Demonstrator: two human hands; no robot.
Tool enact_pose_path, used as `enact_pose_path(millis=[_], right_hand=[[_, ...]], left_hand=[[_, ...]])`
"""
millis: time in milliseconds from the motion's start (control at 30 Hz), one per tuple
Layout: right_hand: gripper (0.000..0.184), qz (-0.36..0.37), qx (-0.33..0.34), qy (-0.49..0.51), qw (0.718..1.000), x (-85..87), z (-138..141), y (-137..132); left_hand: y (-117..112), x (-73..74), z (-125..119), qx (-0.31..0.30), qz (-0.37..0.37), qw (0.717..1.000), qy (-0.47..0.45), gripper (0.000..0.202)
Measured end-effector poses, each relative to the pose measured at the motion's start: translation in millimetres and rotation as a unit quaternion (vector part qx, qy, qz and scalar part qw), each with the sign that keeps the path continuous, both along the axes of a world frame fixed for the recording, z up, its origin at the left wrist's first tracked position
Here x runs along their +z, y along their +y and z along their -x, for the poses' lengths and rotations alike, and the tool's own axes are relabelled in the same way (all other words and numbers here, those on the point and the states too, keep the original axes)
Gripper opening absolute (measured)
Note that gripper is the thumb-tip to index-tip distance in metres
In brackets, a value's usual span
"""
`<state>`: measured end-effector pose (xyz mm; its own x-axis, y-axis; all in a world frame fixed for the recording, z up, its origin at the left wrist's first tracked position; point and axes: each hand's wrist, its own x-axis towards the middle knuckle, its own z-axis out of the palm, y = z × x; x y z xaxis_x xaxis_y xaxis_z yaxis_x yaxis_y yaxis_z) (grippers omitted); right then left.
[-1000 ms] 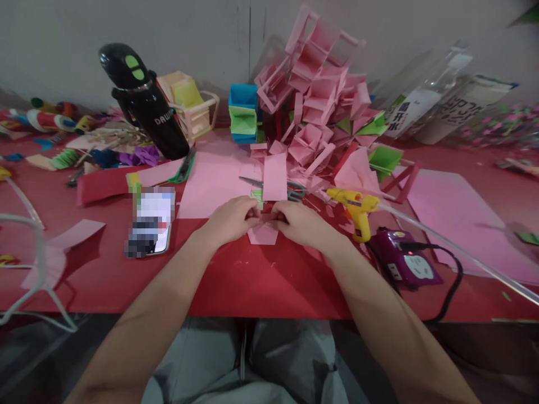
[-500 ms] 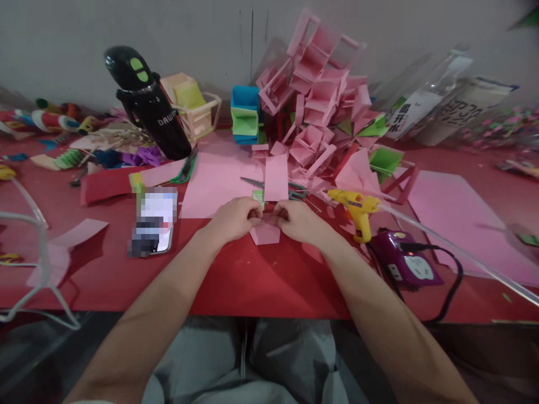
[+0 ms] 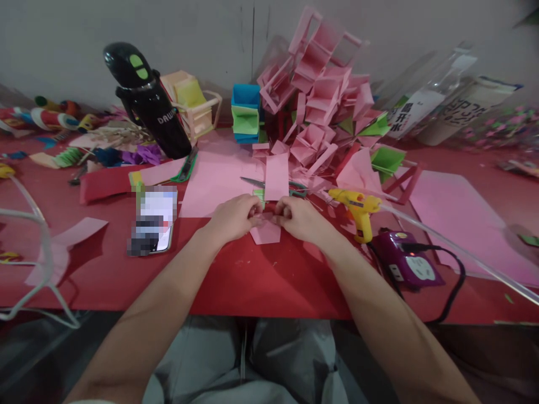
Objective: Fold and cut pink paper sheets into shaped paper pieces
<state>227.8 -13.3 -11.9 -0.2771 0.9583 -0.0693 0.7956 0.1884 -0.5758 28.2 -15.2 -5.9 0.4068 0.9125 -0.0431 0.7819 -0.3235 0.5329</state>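
Observation:
A small pink piece of paper (image 3: pixel 266 231) lies near the front of the red table between my two hands. My left hand (image 3: pixel 241 215) pinches its left upper edge with curled fingers. On the opposite side my right hand (image 3: pixel 297 216) is closed on the right upper edge; the fingertips partly hide the paper there. Just beyond the fingers is a pink paper strip (image 3: pixel 277 177), lying across a pair of scissors (image 3: pixel 254 182). A larger pink sheet (image 3: pixel 210 185) spreads behind my left hand.
A yellow glue gun (image 3: pixel 357 210) and a purple power socket (image 3: pixel 406 261) with a black cord sit on the right. To the left lies a phone (image 3: pixel 158 219). Folded pink paper pieces (image 3: pixel 322 95) are piled at the back, near a black bottle (image 3: pixel 151 106).
Both hands stay on the small pink paper, with only a slight shift of the fingers. The view has tilted very slightly; nothing else has visibly moved.

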Motion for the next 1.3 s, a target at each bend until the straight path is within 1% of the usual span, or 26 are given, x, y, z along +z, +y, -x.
enact_pose_path(millis=[67,167,267,333,500,667,733,800,900,967,1033,1067,1100,1167,1200,1233,1300], right_hand=[[0.009,-0.012,0.028,0.014,0.999,-1.3,-2.8,-0.1],[0.016,-0.016,0.069,0.029,0.997,-2.5,-5.8,0.0],[0.017,0.001,0.068,0.031,0.997,-1.9,-5.3,-0.4],[0.017,0.015,0.063,0.038,0.997,-0.8,-3.8,-1.0],[0.012,0.010,0.089,0.076,0.993,2.4,-1.3,-2.6],[0.007,0.072,0.089,0.138,0.984,3.5,-0.5,-2.5],[0.006,0.072,0.099,0.147,0.982,3.3,-1.2,-2.0],[0.005,0.043,0.111,0.144,0.982,3.7,-2.7,-1.5],[0.003,-0.035,0.124,0.167,0.977,6.8,-5.2,-1.3],[0.005,-0.089,0.121,0.190,0.970,10.4,-6.0,-2.0],[0.005,-0.127,0.110,0.208,0.964,14.0,-6.2,-3.2],[0.005,-0.143,0.105,0.211,0.961,15.2,-6.4,-3.7],[0.005,-0.157,0.105,0.209,0.960,16.0,-6.9,-4.0],[0.008,-0.179,0.125,0.185,0.958,16.0,-8.5,-4.0],[0.009,-0.189,0.143,0.170,0.957,15.3,-9.6,-3.7],[0.010,-0.199,0.163,0.154,0.954,14.4,-10.7,-3.3],[0.013,-0.216,0.201,0.125,0.947,12.2,-12.5,-2.7]], left_hand=[[0.0,-1.9,0.2,-0.005,-0.006,1.000,0.001,0.012],[0.8,-5.0,1.1,-0.010,0.000,1.000,-0.004,0.013],[1.2,-6.6,2.2,-0.018,0.009,1.000,-0.020,0.010],[0.5,-5.9,2.8,-0.036,0.004,0.999,-0.030,0.010],[-2.3,-1.5,3.0,-0.067,0.005,0.997,-0.033,0.010],[-0.9,-2.1,4.5,-0.089,0.034,0.993,-0.068,0.009],[-0.2,-1.8,5.2,-0.089,0.044,0.992,-0.074,0.009],[-0.2,0.4,5.5,-0.087,0.038,0.992,-0.083,0.009],[-1.8,6.2,4.6,-0.072,0.022,0.990,-0.118,0.012],[-3.3,10.2,3.4,-0.053,0.011,0.987,-0.152,0.012],[-4.1,12.4,2.4,-0.031,-0.022,0.983,-0.182,0.008],[-4.1,12.6,2.3,-0.022,-0.052,0.981,-0.186,0.008],[-3.7,12.0,2.4,-0.019,-0.088,0.979,-0.182,0.011],[-2.3,9.5,3.3,-0.035,-0.156,0.976,-0.150,0.016],[-1.6,7.9,3.9,-0.052,-0.182,0.973,-0.130,0.015],[-1.0,6.5,4.5,-0.073,-0.198,0.971,-0.113,0.013],[-0.8,4.9,5.2,-0.115,-0.208,0.967,-0.088,0.012]])
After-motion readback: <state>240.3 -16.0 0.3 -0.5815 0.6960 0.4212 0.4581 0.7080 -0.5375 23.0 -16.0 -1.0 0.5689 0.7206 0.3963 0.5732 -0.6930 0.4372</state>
